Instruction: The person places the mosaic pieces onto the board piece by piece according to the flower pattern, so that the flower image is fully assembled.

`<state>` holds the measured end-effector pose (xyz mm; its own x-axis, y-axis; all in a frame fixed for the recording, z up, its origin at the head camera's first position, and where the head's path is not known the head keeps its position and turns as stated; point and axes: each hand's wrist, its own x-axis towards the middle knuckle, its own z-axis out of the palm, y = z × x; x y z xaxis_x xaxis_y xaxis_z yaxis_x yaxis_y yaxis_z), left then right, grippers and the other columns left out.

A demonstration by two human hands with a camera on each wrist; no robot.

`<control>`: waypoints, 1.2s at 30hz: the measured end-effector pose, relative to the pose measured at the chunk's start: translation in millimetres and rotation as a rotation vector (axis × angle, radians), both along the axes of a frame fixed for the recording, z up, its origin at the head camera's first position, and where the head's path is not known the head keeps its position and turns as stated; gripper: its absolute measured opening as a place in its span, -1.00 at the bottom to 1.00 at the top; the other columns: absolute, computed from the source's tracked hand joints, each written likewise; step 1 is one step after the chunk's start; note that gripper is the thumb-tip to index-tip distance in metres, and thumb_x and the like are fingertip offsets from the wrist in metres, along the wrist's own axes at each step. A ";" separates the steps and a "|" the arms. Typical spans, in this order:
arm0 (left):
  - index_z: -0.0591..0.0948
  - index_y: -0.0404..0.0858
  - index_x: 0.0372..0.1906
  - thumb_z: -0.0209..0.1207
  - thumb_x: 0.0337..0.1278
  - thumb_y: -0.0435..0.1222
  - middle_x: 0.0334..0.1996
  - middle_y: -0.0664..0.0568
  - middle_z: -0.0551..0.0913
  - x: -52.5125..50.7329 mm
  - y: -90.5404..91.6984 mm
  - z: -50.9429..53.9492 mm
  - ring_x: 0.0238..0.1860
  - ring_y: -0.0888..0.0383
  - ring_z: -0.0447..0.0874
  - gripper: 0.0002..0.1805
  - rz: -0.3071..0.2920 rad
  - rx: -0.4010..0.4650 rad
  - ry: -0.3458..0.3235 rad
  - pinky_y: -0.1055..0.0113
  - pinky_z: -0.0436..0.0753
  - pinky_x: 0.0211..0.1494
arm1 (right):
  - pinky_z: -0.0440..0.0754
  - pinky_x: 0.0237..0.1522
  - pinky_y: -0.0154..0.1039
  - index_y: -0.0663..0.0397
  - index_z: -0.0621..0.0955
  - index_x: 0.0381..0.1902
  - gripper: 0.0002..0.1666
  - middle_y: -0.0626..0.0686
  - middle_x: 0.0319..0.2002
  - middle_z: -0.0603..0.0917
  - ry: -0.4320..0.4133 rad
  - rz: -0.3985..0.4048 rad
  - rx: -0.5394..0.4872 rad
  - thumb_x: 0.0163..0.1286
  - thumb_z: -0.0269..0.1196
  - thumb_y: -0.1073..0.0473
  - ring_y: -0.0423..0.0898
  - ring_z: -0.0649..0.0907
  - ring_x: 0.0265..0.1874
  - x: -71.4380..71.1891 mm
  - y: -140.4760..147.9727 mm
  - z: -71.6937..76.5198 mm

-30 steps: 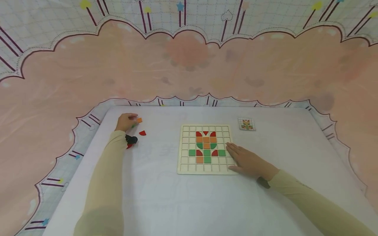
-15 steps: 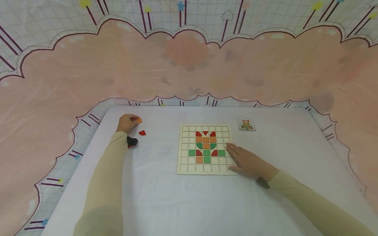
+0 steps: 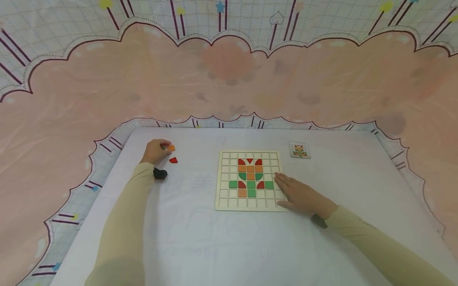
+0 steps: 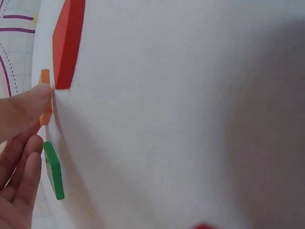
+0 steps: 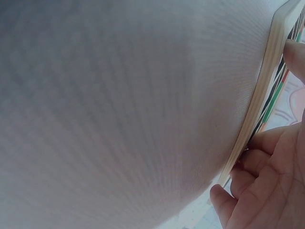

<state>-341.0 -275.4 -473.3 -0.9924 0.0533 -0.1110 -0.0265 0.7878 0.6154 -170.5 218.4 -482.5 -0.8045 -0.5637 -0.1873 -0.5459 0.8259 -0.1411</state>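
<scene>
My left hand (image 3: 155,151) pinches an orange square tile (image 4: 45,75) between thumb and fingers at the far left of the table. A green tile (image 4: 54,171) lies just by its curled fingers, and a red quarter-round tile (image 3: 173,160) lies closer to me. On the right edge of the white grid board (image 3: 229,203) rests my right hand (image 3: 304,195), fingers extended. In the right wrist view its fingers lie along the board's wooden edge (image 5: 259,98). Red, orange and green tiles (image 3: 251,169) form a flower-like pattern in the board's middle cells.
A small pattern card (image 3: 299,150) with a similar flower lies behind the board to the right. Under the left wrist, beside its black strap (image 3: 160,174), a bit of orange shows. White cloth covers the table (image 3: 200,246); patterned fabric (image 3: 229,95) hangs behind it.
My left hand has closed its fingers on the orange tile and drawn it slightly to the right and nearer. The right hand has stayed on the board.
</scene>
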 end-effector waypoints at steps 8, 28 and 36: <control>0.52 -0.48 0.10 0.19 0.08 -0.48 0.01 -0.36 0.56 9.9 11.9 7.1 0.00 -0.16 0.50 -0.58 0.029 0.036 0.042 0.02 0.49 0.18 | 0.19 0.41 -0.02 0.15 0.03 0.47 -0.03 0.11 0.50 0.02 -0.005 -0.010 0.005 0.35 0.00 -0.33 0.06 0.08 0.47 0.6 -0.7 1.9; 0.55 -0.40 0.09 0.23 0.12 -0.38 -0.01 -0.28 0.54 4.0 13.2 -1.7 -0.04 -0.07 0.46 -0.60 0.000 0.074 -0.039 0.21 0.55 0.03 | 0.19 0.41 -0.03 0.16 0.04 0.47 -0.04 0.12 0.49 0.03 -0.015 -0.010 -0.016 0.36 0.00 -0.31 0.07 0.09 0.47 1.8 -1.5 3.1; 0.58 -0.41 0.04 0.21 0.14 -0.39 -0.04 -0.29 0.56 6.2 14.3 0.9 -0.07 -0.07 0.46 -0.65 -0.022 0.044 -0.002 0.28 0.53 -0.06 | 0.19 0.41 -0.03 0.14 0.03 0.47 -0.04 0.11 0.49 0.03 -0.016 -0.016 -0.019 0.36 0.01 -0.31 0.06 0.08 0.47 1.7 -1.5 2.6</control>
